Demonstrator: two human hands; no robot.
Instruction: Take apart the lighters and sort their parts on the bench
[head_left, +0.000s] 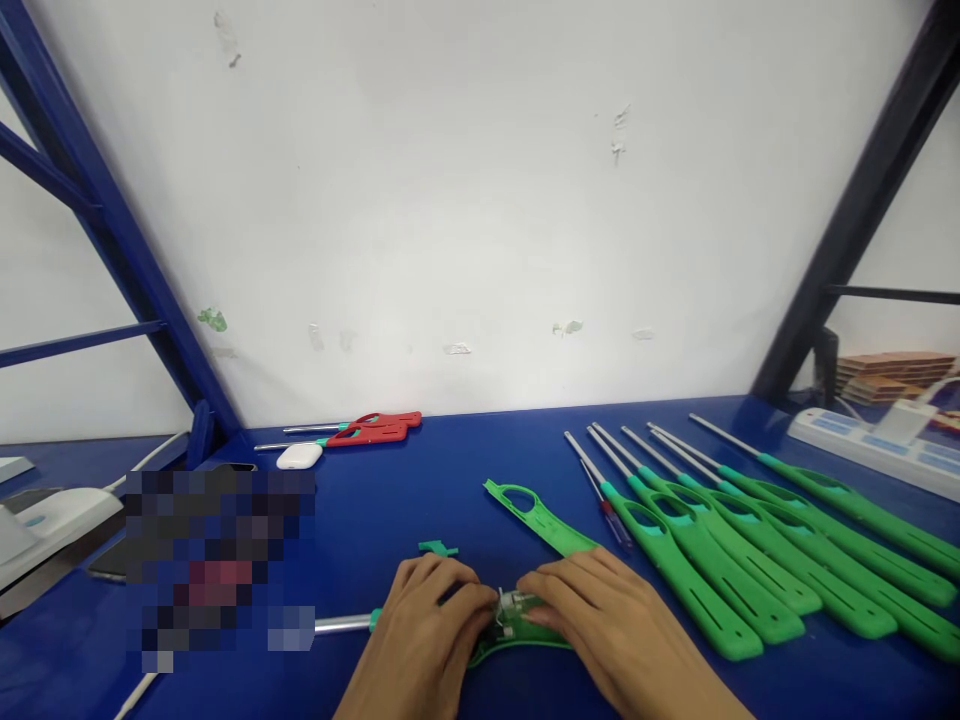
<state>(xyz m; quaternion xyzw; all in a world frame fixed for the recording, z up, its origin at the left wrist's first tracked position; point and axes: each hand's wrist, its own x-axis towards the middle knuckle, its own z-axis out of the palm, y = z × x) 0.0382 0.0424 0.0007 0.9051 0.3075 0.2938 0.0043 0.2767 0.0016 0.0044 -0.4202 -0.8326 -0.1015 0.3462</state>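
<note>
In front of me lies an opened green gas lighter (529,632), its inner parts showing. My left hand (431,625) closes around its nozzle end, and the metal tube (343,625) sticks out to the left of that hand. My right hand (604,615) grips the handle end, fingers bent over it. Thin wire and a pale part sit between the two hands. Just behind my left hand rests a small teal trigger piece (437,548). A loose green half shell (544,520) lies behind my right hand, its near end by the fingers. My palms hide much of the lighter.
Several whole green lighters (697,570) lie in a row at right, with a screwdriver (616,522) beside them. Two red lighters (375,432) and a white earbud case (300,456) lie back left. A power strip (877,440) stands far right. A blurred patch covers things at left.
</note>
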